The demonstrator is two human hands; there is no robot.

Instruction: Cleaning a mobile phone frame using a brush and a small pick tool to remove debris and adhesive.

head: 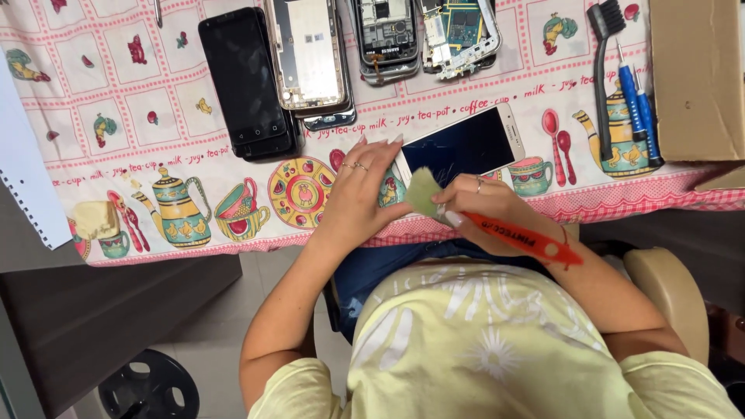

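Phone (464, 146), white-framed with a dark, cracked screen, lies face up and tilted at the near edge of the table, on the patterned cloth (155, 116). Left hand (358, 190) rests flat on the cloth, fingers loosely spread, not clenched, with fingertips touching the phone's lower left corner; rings show on two fingers. Right hand (477, 206) is clenched around a red-handled brush (497, 225), whose pale bristles sit at the phone's near left corner, just beside the left hand. The handle runs back along the right forearm. Farther up the cloth, well apart from the hands: a black phone (247, 81), a stack of stripped phones (314, 58) and two opened phone bodies with bare boards (427, 31). At right: a cardboard box (694, 74), a black brush (601, 70), and two blue screwdrivers (640, 109) lying side by side.
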